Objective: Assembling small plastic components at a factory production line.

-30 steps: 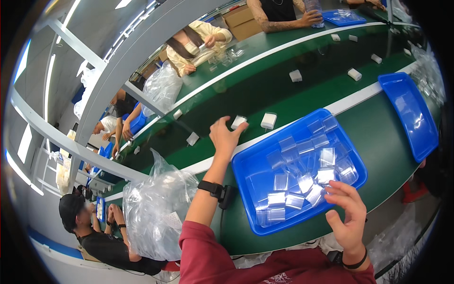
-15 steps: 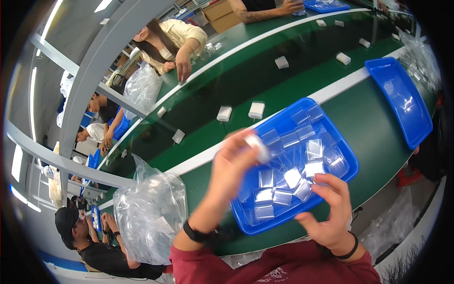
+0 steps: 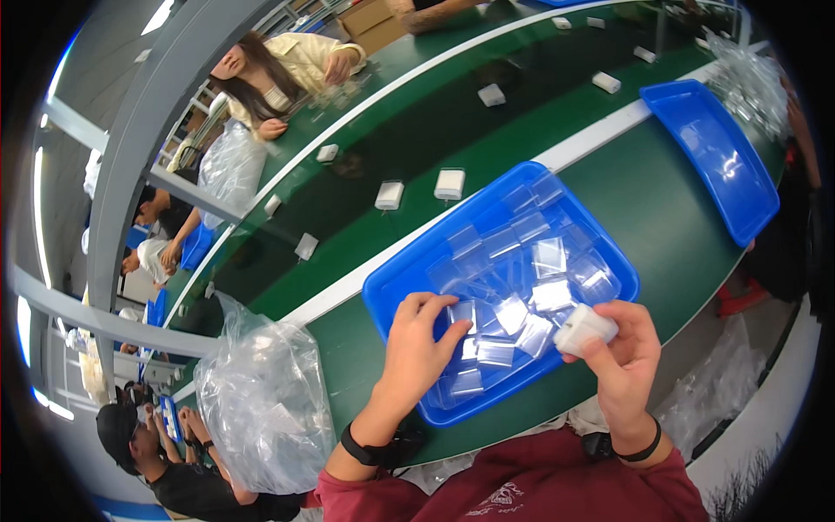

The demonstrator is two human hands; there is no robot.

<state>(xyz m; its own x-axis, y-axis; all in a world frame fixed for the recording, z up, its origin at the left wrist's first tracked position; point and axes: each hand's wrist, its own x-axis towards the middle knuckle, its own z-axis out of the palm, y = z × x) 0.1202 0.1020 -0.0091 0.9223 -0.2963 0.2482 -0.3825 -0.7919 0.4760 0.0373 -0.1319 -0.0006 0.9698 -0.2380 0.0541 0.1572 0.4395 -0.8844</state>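
Note:
A small white block-shaped plastic case (image 3: pixel 581 330) is held in my right hand (image 3: pixel 628 352), between thumb and fingers, above the near right edge of a blue tray (image 3: pixel 396 283). Loose clear plastic covers (image 3: pixel 511 311) lie scattered and overlapping in that tray. Over the tray's left part is my left hand (image 3: pixel 417 348), its thumb and forefinger apart around the edge of one clear cover; no grip on it can be made out.
White cases (image 3: pixel 449 184) lie spaced along the dark green conveyor belt (image 3: pixel 531 130). A second blue tray (image 3: pixel 709 152) stands at the right, near a bag of clear pieces (image 3: pixel 752 91). A large clear plastic bag (image 3: pixel 261 396) sits at my left. Co-workers (image 3: pixel 278 83) sit along the far side.
The white case has passed from my left hand to my right. My left hand has lowered to the clear covers. Across the belt, a co-worker's hand has drawn back, and another white case appears there.

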